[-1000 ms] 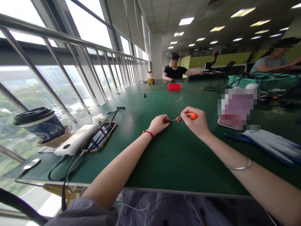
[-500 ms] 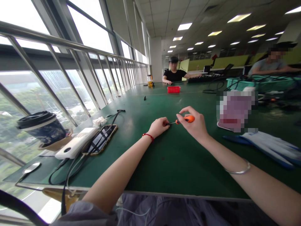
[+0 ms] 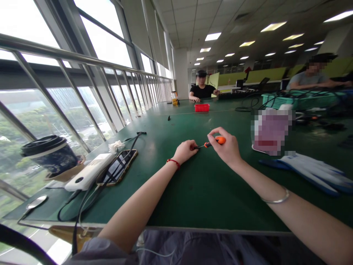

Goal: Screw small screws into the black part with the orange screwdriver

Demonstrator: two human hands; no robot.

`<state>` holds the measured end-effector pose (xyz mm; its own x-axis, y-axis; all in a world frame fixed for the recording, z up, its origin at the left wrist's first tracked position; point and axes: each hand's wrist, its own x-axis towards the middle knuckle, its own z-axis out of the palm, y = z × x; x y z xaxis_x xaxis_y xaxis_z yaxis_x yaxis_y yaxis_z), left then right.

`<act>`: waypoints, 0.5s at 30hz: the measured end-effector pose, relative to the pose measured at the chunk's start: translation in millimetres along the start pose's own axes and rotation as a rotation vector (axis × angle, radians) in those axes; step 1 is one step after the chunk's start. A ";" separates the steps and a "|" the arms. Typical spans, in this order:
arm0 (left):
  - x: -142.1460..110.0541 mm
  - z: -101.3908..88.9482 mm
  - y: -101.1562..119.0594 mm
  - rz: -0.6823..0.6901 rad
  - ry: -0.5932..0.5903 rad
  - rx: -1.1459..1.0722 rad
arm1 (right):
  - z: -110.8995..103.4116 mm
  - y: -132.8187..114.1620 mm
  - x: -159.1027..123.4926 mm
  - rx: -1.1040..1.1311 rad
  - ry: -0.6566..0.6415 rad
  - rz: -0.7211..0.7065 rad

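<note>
My right hand [image 3: 227, 149] is closed around the orange and black handle of a screwdriver [image 3: 209, 144]. The shaft points left, and its tip meets a small dark part [image 3: 196, 147] at the fingertips of my left hand [image 3: 186, 151]. That left hand, with a red bracelet at the wrist, pinches the part low over the green table [image 3: 193, 198]. Most of the part is covered by the fingers, so its kind does not show.
Left lie a phone [image 3: 118, 167], a white power bank [image 3: 89, 172], cables and a lidded paper cup [image 3: 51, 154]. White and blue gloves [image 3: 311, 171] lie right. Farther off are a red tray [image 3: 202, 108], a teal basket [image 3: 300, 100] and two people.
The screwdriver's handle has tilted slightly and its shaft shows less. Both hands keep their hold. The whole view has shifted a little, and the far person's arm has drawn in.
</note>
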<state>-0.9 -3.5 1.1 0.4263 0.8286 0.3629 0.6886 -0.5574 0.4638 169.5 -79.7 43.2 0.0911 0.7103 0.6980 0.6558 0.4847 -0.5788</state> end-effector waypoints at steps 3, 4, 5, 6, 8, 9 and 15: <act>-0.3 -0.8 0.8 0.002 -0.001 0.007 | 0.3 0.1 -0.6 0.017 -0.025 -0.007; -0.5 -1.2 1.2 0.001 -0.002 0.010 | 0.3 -0.1 -0.9 0.023 -0.017 -0.022; -0.7 -1.6 1.6 0.001 -0.004 0.012 | 0.3 -0.3 -1.2 0.026 -0.001 -0.043; -0.8 -2.0 2.0 0.001 -0.004 0.012 | 0.4 -0.6 -1.5 0.030 0.016 -0.068; -1.0 -2.3 2.4 0.005 -0.002 0.009 | 0.6 -1.3 -2.1 0.052 0.038 -0.114; -0.9 -2.2 2.4 0.007 0.000 0.006 | 0.8 -1.8 -2.3 0.068 0.039 -0.125; 1.2 0.1 -0.3 -0.011 -0.003 -0.013 | 3.6 -4.9 -4.9 0.073 -0.053 -0.023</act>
<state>-0.6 -2.3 1.3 0.4206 0.8346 0.3557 0.6857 -0.5491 0.4778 163.1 -83.7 41.1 0.0353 0.7236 0.6893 0.6007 0.5359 -0.5933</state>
